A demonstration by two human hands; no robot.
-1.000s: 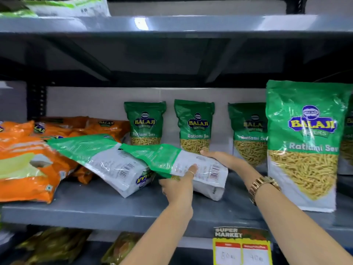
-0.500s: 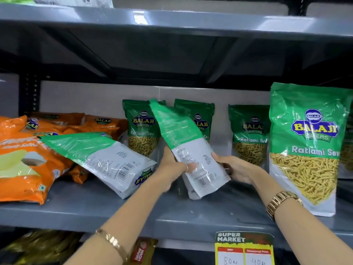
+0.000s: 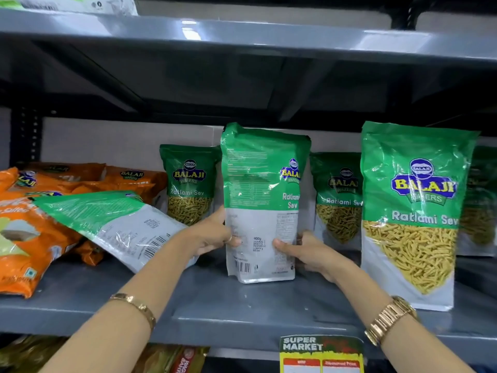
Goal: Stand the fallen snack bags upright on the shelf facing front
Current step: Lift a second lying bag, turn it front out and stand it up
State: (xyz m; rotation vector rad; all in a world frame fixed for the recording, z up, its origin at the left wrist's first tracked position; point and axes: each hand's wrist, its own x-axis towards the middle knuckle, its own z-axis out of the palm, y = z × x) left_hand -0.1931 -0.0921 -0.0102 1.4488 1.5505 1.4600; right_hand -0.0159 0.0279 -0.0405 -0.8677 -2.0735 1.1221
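Both hands grip one green-and-white plastic Ratlami Sev snack bag (image 3: 262, 205) — left hand (image 3: 212, 234) on its left edge, right hand (image 3: 309, 254) on its right, fingers closed round it. Bag stands upright on the grey metal shelf (image 3: 220, 305), back panel w/ barcode mostly facing front. A second green bag (image 3: 113, 224) lies tilted just left — on orange snack bags (image 3: 29, 238).

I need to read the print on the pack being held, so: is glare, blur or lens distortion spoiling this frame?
Head view: glare streaks the upper shelf edge; the held bag has soft, unreadable fine print; wide-angle bending curves the shelf lines; large logos stay legible.
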